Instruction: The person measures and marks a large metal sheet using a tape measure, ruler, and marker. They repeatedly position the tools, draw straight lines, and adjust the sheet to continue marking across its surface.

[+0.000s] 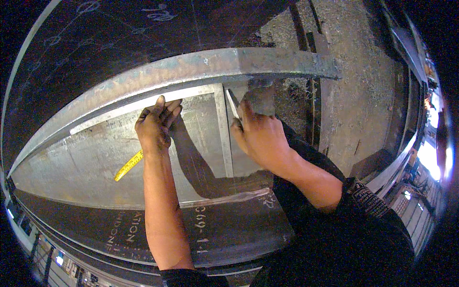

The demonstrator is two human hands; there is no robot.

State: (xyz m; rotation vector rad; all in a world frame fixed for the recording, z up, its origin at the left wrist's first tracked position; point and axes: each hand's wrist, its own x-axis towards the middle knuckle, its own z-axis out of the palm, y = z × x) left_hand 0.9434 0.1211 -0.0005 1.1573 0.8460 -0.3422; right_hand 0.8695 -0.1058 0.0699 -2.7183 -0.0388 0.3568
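A steel framing square (222,119) lies on the grey web of a steel beam (86,162). Its long blade runs along the raised flange, and its shorter leg comes down toward me. My left hand (155,126) is closed at the long blade, thumb over it and fingers bent. In my right hand (263,136) is a slim pale stick (232,103) with a pointed tip, held just right of the square's corner. A yellow measuring tape blade (129,165) pokes out beside my left wrist; its other end is hidden.
The beam's upper flange (162,71) stands up as a long ridge beyond my hands. Nearer me is a dark flange (229,229) with painted lettering. A dark plate with chalk lines (110,33) lies beyond, and gritty ground (354,95) shows at the right.
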